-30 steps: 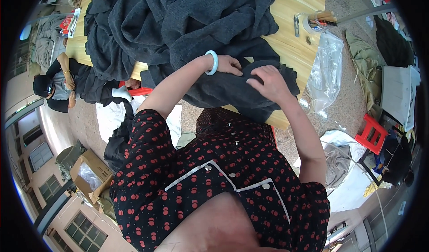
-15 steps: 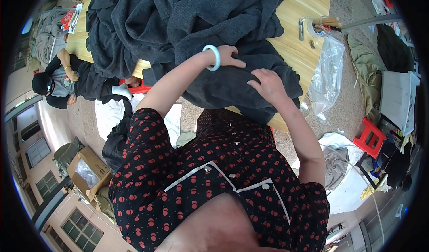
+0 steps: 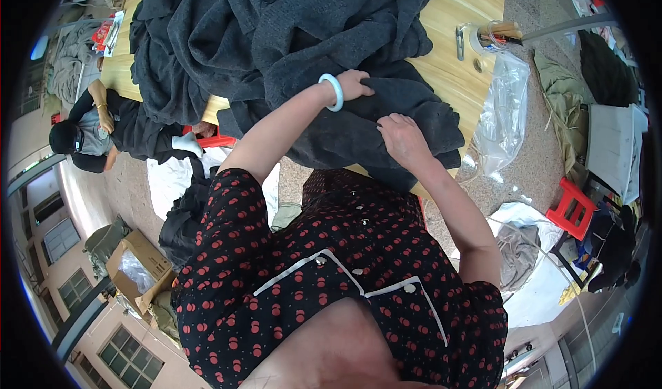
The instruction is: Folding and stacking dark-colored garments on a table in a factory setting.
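Since the earlier picture both hands have shifted a little farther onto the cloth: the left hand [image 3: 355, 84], with a pale bangle [image 3: 332, 91] at the wrist, now lies closed over a fold, its fingers curled and pinching the fabric, while the right hand [image 3: 401, 135] has its fingers drawn together, nipping a ridge of the same dark grey knitted garment [image 3: 386, 116]. That garment lies at the near edge of the wooden table [image 3: 455, 6], its lower hem drooping over the edge toward the person's lap, and touches the big heap of dark garments [image 3: 262, 23] behind it. The risk, as I judge it, is that the overhanging part drags the piece off the edge, or that pulling it disturbs the heap. A clear plastic bag [image 3: 503, 113] hangs at the right corner.
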A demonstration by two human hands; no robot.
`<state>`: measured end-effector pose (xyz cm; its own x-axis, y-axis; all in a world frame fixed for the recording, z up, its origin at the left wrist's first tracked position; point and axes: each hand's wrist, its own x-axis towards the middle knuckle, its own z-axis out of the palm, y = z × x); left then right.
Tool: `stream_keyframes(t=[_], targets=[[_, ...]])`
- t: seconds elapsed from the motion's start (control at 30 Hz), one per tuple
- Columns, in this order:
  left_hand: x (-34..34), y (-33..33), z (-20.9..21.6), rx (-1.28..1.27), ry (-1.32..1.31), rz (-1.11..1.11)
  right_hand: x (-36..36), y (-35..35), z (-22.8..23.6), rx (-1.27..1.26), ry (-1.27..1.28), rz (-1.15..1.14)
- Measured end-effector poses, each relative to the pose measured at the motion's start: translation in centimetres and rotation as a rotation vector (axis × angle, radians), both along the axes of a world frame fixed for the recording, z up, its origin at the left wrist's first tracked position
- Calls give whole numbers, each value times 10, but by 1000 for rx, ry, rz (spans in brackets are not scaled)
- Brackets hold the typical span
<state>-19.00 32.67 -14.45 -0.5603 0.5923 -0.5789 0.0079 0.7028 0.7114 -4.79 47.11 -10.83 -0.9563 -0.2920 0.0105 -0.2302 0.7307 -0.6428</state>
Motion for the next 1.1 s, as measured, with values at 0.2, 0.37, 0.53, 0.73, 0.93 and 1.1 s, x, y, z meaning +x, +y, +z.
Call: stream_keyframes(t=[0.2,0.37,0.53,0.73,0.93,1.1], targets=[[9,5,9,-284,98,-296,3,-2,-7,20,-5,-8],[24,26,12,-564,161,-392,5,-2,-8,13,-38,-6],[15,3,17,-15,-353,233,5,2,-10,-69,-53,-79],[17,-9,4,-110,-395,76,2,2,-24,-147,-31,-144],[32,7,10,-433,-2,-169,3,-1,-27,-110,-71,-142],[43,7,-3,-401,120,-120,6,-2,-29,-67,-77,-135]])
